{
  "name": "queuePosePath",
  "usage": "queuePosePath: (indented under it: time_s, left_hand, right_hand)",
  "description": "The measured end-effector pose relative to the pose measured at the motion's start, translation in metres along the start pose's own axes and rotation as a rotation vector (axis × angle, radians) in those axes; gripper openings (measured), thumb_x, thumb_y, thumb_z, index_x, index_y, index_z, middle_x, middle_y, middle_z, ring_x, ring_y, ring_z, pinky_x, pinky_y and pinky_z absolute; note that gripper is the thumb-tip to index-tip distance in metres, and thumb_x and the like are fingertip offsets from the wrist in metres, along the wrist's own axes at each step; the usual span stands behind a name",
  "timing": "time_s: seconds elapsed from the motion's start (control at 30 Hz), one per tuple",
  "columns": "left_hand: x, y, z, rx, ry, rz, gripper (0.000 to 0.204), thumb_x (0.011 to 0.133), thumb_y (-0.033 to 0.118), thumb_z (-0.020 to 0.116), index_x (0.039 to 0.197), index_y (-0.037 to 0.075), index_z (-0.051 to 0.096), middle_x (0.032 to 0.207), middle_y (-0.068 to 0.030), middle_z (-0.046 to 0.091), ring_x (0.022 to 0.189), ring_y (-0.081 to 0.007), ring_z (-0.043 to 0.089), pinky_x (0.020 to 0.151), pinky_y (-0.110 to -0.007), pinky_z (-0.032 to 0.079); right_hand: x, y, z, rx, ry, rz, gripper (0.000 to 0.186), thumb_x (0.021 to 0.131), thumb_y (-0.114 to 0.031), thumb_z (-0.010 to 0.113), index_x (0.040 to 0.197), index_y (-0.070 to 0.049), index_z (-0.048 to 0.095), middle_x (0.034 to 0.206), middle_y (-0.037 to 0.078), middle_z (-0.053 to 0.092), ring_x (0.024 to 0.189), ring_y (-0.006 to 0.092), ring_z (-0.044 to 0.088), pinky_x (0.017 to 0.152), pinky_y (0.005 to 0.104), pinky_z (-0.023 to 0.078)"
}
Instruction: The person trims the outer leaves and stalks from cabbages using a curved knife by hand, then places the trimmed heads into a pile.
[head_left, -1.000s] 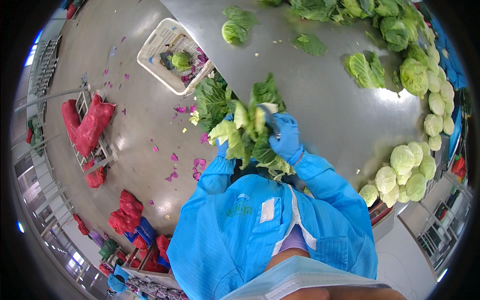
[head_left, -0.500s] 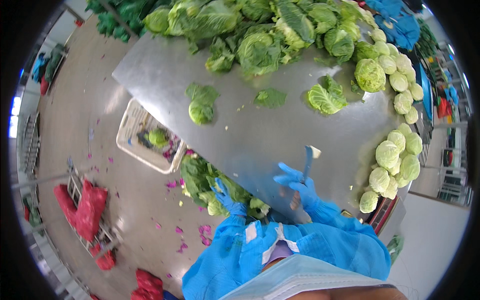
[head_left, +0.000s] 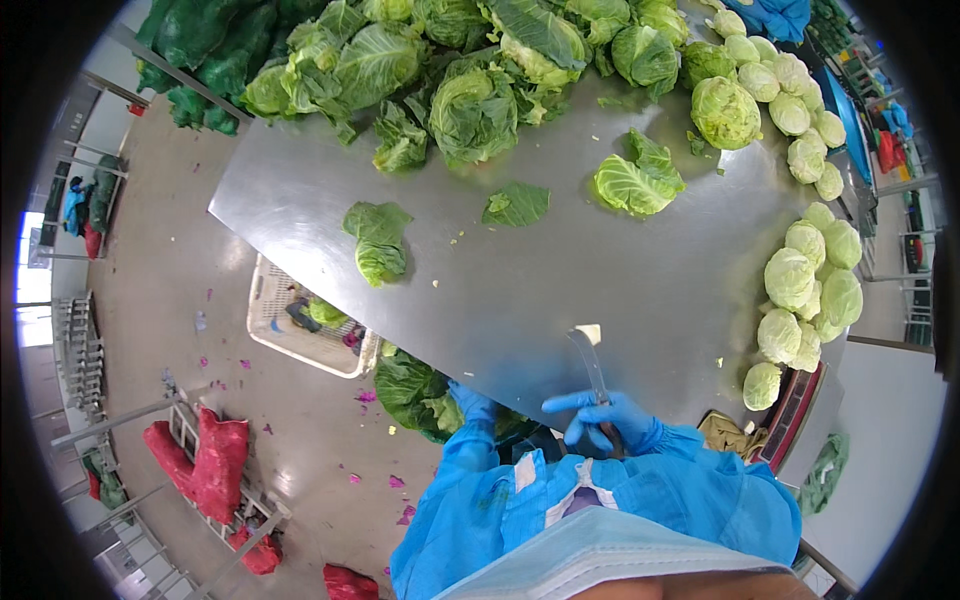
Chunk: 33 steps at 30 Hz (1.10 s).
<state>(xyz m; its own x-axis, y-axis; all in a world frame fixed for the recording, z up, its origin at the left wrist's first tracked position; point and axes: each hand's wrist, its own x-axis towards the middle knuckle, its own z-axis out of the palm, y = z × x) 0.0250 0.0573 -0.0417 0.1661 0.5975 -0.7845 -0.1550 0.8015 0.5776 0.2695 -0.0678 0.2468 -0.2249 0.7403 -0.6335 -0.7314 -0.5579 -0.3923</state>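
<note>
My right hand (head_left: pixel 612 420), in a blue glove, grips a curved knife (head_left: pixel 590 365) near the table's front edge, with one finger stretched to the left. The blade points away from me, and a pale cut piece (head_left: pixel 590 333) shows at its tip. My left hand (head_left: pixel 472 402), also gloved in blue, is low at the table edge beside a heap of green cabbage leaves (head_left: pixel 405 390); its fingers are mostly hidden. On the metal table (head_left: pixel 500 300) lie a loose leaf (head_left: pixel 517 205), a leafy clump (head_left: pixel 380 245) and another leafy piece (head_left: pixel 637 180).
Untrimmed cabbages (head_left: pixel 475 110) are piled along the far side. Trimmed pale cabbages (head_left: pixel 790 280) line the right side. A white crate (head_left: pixel 300 340) with scraps stands on the floor left of the table. Red sacks (head_left: pixel 218 465) rest on a rack farther left.
My left hand has gone from spread above the leaves to lower at the table edge. My right hand still holds the knife. The view has shifted, moving the table's contents in the picture.
</note>
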Motion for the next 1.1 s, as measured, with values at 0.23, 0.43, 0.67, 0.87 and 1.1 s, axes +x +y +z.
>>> queuePosePath:
  time_s: [0.23, 0.43, 0.67, 0.87, 1.1]
  left_hand:
    - [-0.087, 0.250, 0.069, 0.655, 0.114, 0.815, 0.024, 0.094, 0.015, 0.055, 0.096, -0.004, 0.070, 0.096, -0.0099, 0.069, 0.091, -0.0170, 0.063, 0.084, -0.031, 0.050]
    - [0.018, 0.381, 0.326, 0.861, -0.183, 1.417, 0.073, 0.082, 0.035, 0.076, 0.137, -0.002, 0.046, 0.129, -0.0145, 0.058, 0.116, -0.0224, 0.055, 0.100, -0.034, 0.043]
    - [0.025, 0.314, 0.367, 1.123, -0.357, 1.275, 0.115, 0.057, 0.045, 0.089, 0.147, 0.003, 0.030, 0.137, -0.0239, 0.042, 0.125, -0.0381, 0.042, 0.105, -0.044, 0.037]
    - [-0.052, 0.204, 0.296, 0.795, -0.328, 1.334, 0.101, 0.060, 0.033, 0.088, 0.142, 0.003, 0.036, 0.133, -0.0195, 0.041, 0.124, -0.0352, 0.040, 0.109, -0.043, 0.032]
    - [-0.150, 0.165, 0.237, 0.765, -0.445, 1.166, 0.096, 0.058, 0.035, 0.091, 0.134, 0.004, 0.042, 0.140, -0.0219, 0.040, 0.134, -0.0374, 0.034, 0.114, -0.046, 0.026]
  right_hand:
    - [0.035, -0.044, -0.070, -0.343, 0.536, -0.436, 0.038, 0.094, -0.021, 0.059, 0.128, -0.004, 0.058, 0.083, 0.008, 0.071, 0.046, 0.0079, 0.051, 0.041, 0.0220, 0.042]
    - [0.056, -0.076, -0.059, -0.293, 0.422, -0.391, 0.037, 0.096, -0.025, 0.055, 0.124, -0.002, 0.061, 0.095, 0.012, 0.072, 0.046, 0.0111, 0.055, 0.042, 0.0236, 0.045]
    - [0.090, -0.151, -0.077, -0.308, 0.502, -0.512, 0.060, 0.088, -0.041, 0.067, 0.132, -0.003, 0.053, 0.117, 0.012, 0.064, 0.057, 0.0156, 0.064, 0.041, 0.0257, 0.045]
    - [0.138, -0.176, -0.062, -0.392, 0.280, -0.957, 0.082, 0.078, -0.038, 0.078, 0.143, -0.004, 0.042, 0.121, 0.013, 0.062, 0.095, 0.0205, 0.066, 0.079, 0.0297, 0.053]
    - [0.042, -0.077, -0.046, -0.732, 0.512, -0.789, 0.068, 0.078, -0.020, 0.077, 0.138, -0.006, 0.049, 0.127, 0.018, 0.061, 0.115, 0.0240, 0.061, 0.095, 0.0347, 0.050]
